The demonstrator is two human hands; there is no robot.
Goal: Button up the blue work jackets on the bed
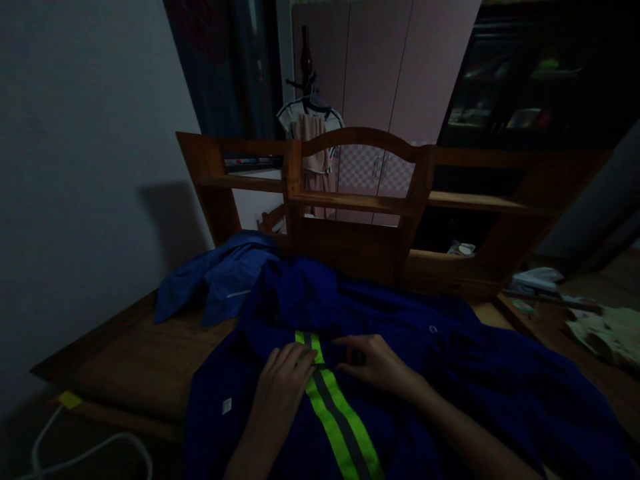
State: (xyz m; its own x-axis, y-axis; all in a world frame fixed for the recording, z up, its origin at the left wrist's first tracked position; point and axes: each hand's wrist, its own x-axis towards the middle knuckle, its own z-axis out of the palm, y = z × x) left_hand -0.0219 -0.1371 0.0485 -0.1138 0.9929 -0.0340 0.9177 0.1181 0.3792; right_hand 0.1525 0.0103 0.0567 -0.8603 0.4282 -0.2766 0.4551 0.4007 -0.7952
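The left hand (285, 375) touches the green strip (337, 412) on the blue garment (400, 317), fingers' grip unclear. The right hand (383, 363), fingers parted, hovers nearby.

Garment (395, 313): matt cloth; headboard (345, 243): smooth wood.

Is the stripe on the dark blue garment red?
No, the stripe on the garment is bright green with a darker band down its middle.

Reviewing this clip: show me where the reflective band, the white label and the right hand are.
Band (341, 423): head view, on its grey middle stripe, below the hands.
Label (227, 406): head view, centre of its face.
Right hand (379, 361): head view, middle of its back.
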